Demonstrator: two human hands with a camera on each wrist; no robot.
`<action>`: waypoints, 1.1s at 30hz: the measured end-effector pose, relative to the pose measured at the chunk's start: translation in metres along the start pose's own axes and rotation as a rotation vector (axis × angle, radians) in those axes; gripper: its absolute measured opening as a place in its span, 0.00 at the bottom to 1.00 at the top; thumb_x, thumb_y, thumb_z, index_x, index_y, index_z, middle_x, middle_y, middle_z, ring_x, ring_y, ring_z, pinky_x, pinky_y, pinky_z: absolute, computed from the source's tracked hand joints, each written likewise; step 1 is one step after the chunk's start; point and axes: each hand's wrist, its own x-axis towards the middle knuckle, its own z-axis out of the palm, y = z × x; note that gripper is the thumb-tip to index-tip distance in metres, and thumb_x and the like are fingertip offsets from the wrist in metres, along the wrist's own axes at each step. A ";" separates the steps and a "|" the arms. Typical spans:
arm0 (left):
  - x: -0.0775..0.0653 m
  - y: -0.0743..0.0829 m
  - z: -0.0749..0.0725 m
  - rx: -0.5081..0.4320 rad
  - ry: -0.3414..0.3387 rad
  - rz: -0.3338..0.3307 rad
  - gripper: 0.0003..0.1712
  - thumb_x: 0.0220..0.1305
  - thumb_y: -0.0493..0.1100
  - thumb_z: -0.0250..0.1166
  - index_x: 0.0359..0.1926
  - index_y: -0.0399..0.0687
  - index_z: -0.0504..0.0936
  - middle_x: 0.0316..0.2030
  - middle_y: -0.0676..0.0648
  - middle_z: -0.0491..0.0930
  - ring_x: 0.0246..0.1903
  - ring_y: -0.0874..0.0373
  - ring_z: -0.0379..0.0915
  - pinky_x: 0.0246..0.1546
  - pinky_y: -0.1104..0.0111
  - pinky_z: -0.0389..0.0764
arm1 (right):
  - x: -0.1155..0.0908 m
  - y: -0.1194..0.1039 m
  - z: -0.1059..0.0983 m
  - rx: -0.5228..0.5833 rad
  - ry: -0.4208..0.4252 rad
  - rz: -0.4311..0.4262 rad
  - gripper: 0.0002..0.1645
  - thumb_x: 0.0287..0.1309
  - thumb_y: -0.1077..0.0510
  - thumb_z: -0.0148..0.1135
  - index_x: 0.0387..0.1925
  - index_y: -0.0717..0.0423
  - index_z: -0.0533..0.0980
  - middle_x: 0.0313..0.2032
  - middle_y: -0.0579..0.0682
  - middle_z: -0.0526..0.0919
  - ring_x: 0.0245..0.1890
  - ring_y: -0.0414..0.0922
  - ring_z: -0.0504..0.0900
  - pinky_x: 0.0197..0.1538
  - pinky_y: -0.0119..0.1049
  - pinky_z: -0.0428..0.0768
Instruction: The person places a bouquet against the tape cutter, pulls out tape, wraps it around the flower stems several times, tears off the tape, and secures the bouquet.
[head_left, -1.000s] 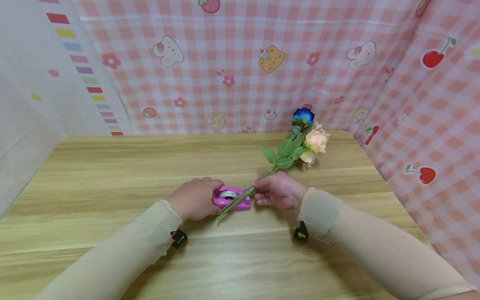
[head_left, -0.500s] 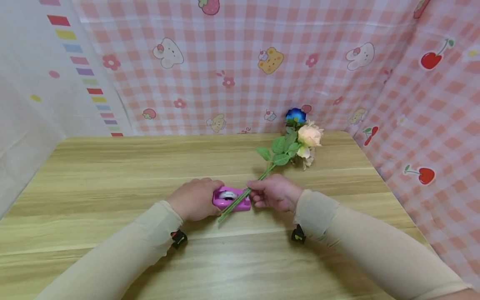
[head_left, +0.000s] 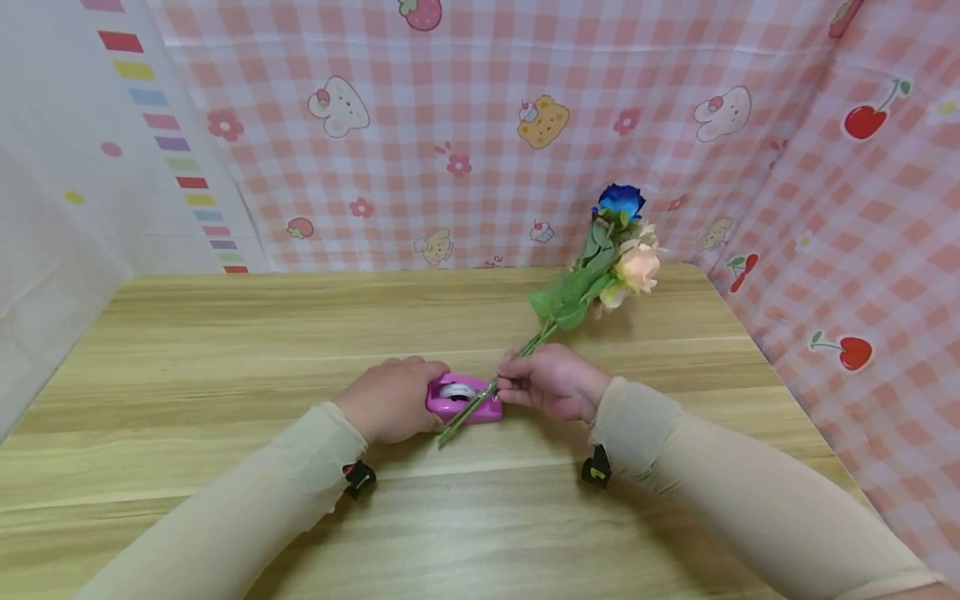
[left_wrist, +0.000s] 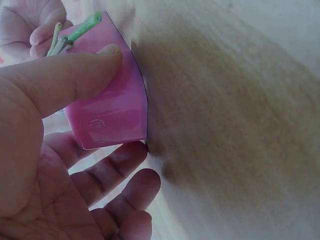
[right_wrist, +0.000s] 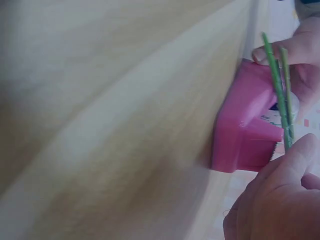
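My left hand (head_left: 390, 400) grips the left end of a pink tape dispenser (head_left: 448, 406) on the table, its thumb along the near side in the left wrist view. A pale tape roll (head_left: 456, 391) sits inside it. My right hand (head_left: 558, 382) pinches the green stems (head_left: 538, 337) of a small flower bunch just beside the dispenser's toothed end. The lower stems slant across above the dispenser, with a shiny patch near the fingertips that looks like tape. A blue rose (head_left: 621, 202) and a peach flower (head_left: 639, 267) with leaves point to the back right.
The wood-grain table (head_left: 262, 350) extends around both hands. A pink checked cloth (head_left: 420, 125) hangs behind it, and another checked cloth (head_left: 885, 275) stands along the right. White cloth (head_left: 67, 225) covers the left side.
The bunch first swung slightly left, then back right and higher, and its leaves have turned. My right fingers have shifted on the stems. My left hand and the tape dispenser stay put.
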 end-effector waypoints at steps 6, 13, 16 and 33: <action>0.000 0.001 0.000 0.001 -0.002 0.008 0.40 0.64 0.55 0.74 0.74 0.51 0.74 0.59 0.45 0.82 0.58 0.44 0.79 0.63 0.49 0.78 | 0.000 -0.004 0.004 0.007 -0.031 0.003 0.19 0.73 0.71 0.48 0.25 0.52 0.67 0.27 0.49 0.79 0.29 0.39 0.81 0.42 0.31 0.88; 0.001 0.000 0.000 0.010 0.000 0.009 0.40 0.63 0.55 0.74 0.73 0.51 0.74 0.58 0.45 0.83 0.56 0.45 0.79 0.61 0.50 0.79 | -0.001 -0.004 0.005 0.025 0.002 0.017 0.18 0.72 0.72 0.48 0.26 0.52 0.65 0.26 0.50 0.79 0.27 0.40 0.81 0.38 0.30 0.87; 0.001 0.001 0.000 0.011 0.000 0.010 0.40 0.63 0.55 0.75 0.73 0.52 0.75 0.57 0.45 0.83 0.55 0.46 0.79 0.60 0.50 0.79 | 0.000 -0.003 0.005 0.021 0.022 0.016 0.14 0.71 0.72 0.49 0.31 0.54 0.66 0.26 0.50 0.79 0.27 0.40 0.81 0.37 0.31 0.87; 0.001 -0.002 0.001 0.011 0.004 0.021 0.40 0.62 0.54 0.76 0.72 0.51 0.75 0.56 0.46 0.83 0.56 0.45 0.79 0.62 0.49 0.78 | -0.002 0.000 -0.003 0.043 0.012 -0.010 0.13 0.73 0.70 0.50 0.32 0.52 0.64 0.29 0.49 0.79 0.29 0.40 0.80 0.40 0.30 0.86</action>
